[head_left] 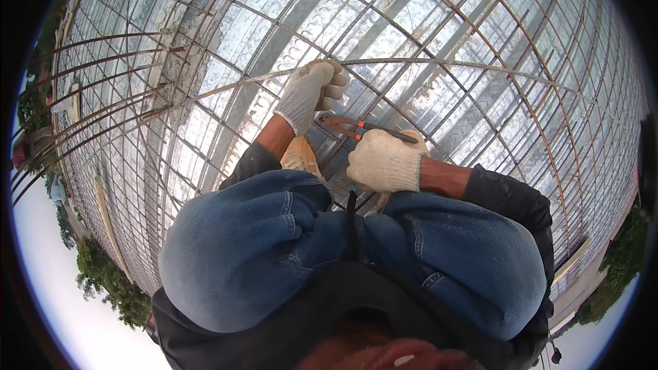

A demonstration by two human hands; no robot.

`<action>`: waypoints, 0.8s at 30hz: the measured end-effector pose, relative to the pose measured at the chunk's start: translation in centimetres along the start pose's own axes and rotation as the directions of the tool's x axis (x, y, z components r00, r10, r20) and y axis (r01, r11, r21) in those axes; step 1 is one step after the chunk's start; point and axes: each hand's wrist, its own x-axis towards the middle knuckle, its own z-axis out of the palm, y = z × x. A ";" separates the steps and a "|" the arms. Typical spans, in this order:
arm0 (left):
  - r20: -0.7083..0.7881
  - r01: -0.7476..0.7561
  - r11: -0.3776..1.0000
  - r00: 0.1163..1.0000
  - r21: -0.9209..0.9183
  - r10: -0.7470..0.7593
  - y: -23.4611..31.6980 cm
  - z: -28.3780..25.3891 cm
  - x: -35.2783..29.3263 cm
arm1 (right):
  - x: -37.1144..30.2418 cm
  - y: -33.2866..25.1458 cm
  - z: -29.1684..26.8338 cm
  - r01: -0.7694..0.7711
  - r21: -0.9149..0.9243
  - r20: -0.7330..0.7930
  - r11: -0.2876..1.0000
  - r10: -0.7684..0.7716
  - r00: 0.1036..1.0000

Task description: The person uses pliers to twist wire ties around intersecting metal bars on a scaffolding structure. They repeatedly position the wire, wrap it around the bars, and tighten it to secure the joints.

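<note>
My left hand (317, 91), in a pale knitted work glove, is closed with curled fingers. Its top edge covers part of a long steel reinforcing bar (397, 61) that crosses the grid; what the fingers hold, if anything, is hidden. In my right hand (387, 159), also gloved, is a pair of pincers (360, 124) with dark handles marked in orange. Their rusty brown jaws point left, just below my left hand, over the bar grid. Whether the jaws grip anything cannot be made out.
Crossed reinforcing bars (473, 99) lie over shiny ribbed metal decking (312, 27). Several long loose bar ends (103, 77) stick out at the left. My tan shoe (300, 155) stands on the grid between my bent knees. Trees (110, 274) show beyond the deck edge.
</note>
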 end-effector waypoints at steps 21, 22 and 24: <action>-0.089 0.024 0.999 0.996 -0.029 -0.027 1.5 6.2 -0.5 | 0.9 0.3 -1.6 0.119 0.427 -0.558 0.896 0.158 0.815; -0.138 0.018 1.000 0.990 -0.026 -0.021 1.7 6.0 -0.6 | 0.4 0.9 -2.5 0.084 0.551 -0.636 0.830 0.353 0.686; -0.177 0.000 0.999 0.984 -0.036 -0.006 1.1 5.7 0.1 | 0.0 2.1 -4.1 0.069 0.845 -0.500 0.531 0.737 0.454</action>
